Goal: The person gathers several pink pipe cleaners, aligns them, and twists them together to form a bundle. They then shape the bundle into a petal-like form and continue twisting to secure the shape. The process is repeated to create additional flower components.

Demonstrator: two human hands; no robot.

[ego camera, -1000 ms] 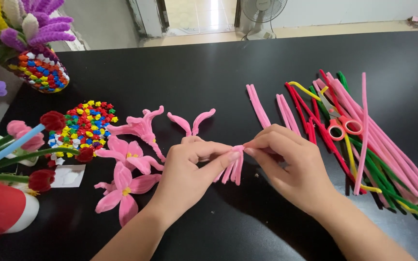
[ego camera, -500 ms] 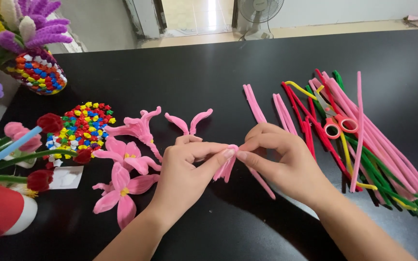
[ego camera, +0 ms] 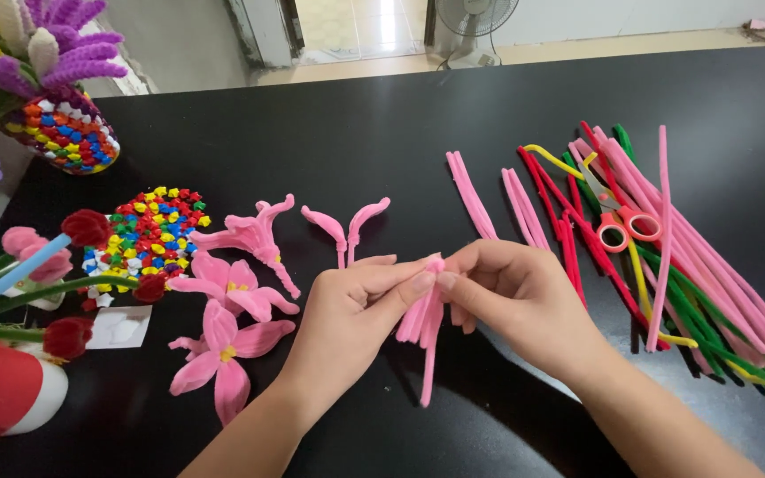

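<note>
Both hands pinched a bundle of folded pink pipe cleaners (ego camera: 424, 319) above the black tabletop (ego camera: 382, 124), the left hand (ego camera: 351, 323) and the right hand (ego camera: 511, 296) meeting fingertip to fingertip at the bundle's top while its loose ends hung down toward the surface. A second before, the bundle had sat shorter and more bunched between the fingers; it had since been drawn longer and straighter, one strand trailing well below the rest, which suggested the petals were being gathered and pressed at one end rather than spread. To the left lay three finished pink flowers (ego camera: 227, 327), with a forked pink piece (ego camera: 347, 226) just beyond the left hand, none of them touched. Loose pink stems (ego camera: 471, 190) lay beyond the right hand, and farther right a heap of pink, red, green and yellow pipe cleaners (ego camera: 692, 257) carried a pair of red-handled scissors (ego camera: 622, 221). A beaded vase of purple flowers (ego camera: 64, 124) stood at the far left corner.
</note>
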